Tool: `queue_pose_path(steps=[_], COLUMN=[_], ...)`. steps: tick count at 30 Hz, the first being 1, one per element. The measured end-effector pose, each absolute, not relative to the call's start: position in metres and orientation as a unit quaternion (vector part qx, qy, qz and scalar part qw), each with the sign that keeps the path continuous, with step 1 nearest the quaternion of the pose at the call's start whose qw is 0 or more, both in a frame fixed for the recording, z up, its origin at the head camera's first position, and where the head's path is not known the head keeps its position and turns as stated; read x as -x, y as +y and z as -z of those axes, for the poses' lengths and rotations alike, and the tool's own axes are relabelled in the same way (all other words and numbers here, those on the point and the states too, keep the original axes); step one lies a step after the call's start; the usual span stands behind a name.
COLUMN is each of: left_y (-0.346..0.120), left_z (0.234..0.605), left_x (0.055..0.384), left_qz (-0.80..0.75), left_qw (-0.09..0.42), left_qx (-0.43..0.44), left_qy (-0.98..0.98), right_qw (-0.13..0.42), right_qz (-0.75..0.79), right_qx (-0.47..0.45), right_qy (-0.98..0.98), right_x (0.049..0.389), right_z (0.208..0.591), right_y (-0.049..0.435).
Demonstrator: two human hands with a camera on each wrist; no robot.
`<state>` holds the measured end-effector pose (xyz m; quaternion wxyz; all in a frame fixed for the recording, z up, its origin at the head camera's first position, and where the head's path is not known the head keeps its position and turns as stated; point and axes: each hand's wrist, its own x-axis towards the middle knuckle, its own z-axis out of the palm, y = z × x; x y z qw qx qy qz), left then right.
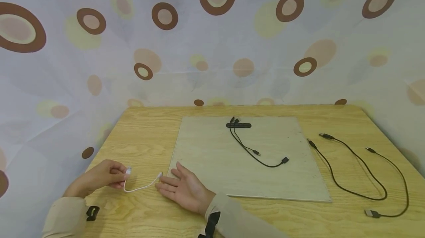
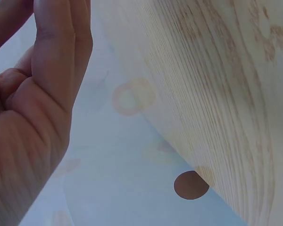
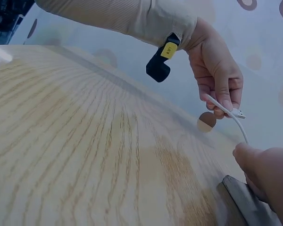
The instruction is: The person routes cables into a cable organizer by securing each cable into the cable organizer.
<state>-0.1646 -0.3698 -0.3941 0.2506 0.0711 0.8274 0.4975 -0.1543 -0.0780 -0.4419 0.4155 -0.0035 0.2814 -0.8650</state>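
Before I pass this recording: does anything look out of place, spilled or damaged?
Nothing stands out. The left hand holds the white cable by one plug; black cables lie loosely curved on the board and table, with no spill or damage visible. Fine wear can't be judged.

The wooden tabletop (image 1: 149, 134) was backed by a pale sheet (image 1: 186, 49) printed with brown-ringed spots. On a rectangular board (image 1: 202, 153), two black cables (image 1: 256, 152) were laid across a dark strip (image 1: 245, 125); to the board's right, a bent black cable (image 1: 386, 194) and a black USB cable (image 1: 372, 213) were spread.
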Motion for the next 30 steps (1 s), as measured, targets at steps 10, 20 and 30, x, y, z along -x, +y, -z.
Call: queue_pose_path(steps=[10, 20, 30], left_y=[-0.365, -0.363, -0.361], left_z=[0.397, 0.402, 0.403], left_x=[0.163, 0.163, 0.161], left_qz=[-0.514, -0.516, -0.518], left_qw=[0.252, 0.253, 0.252], left_qx=[-0.077, -0.077, -0.068], left_qy=[0.816, 0.815, 0.815], right_qw=[0.377, 0.386, 0.378], right_qz=[0.89, 0.869, 0.839], right_qx=[-0.026, -0.017, 0.055], right_qy=[0.254, 0.309, 0.388], right_x=[0.155, 0.153, 0.151], right_z=[0.439, 0.442, 0.444], right_y=[-0.081, -0.085, -0.084])
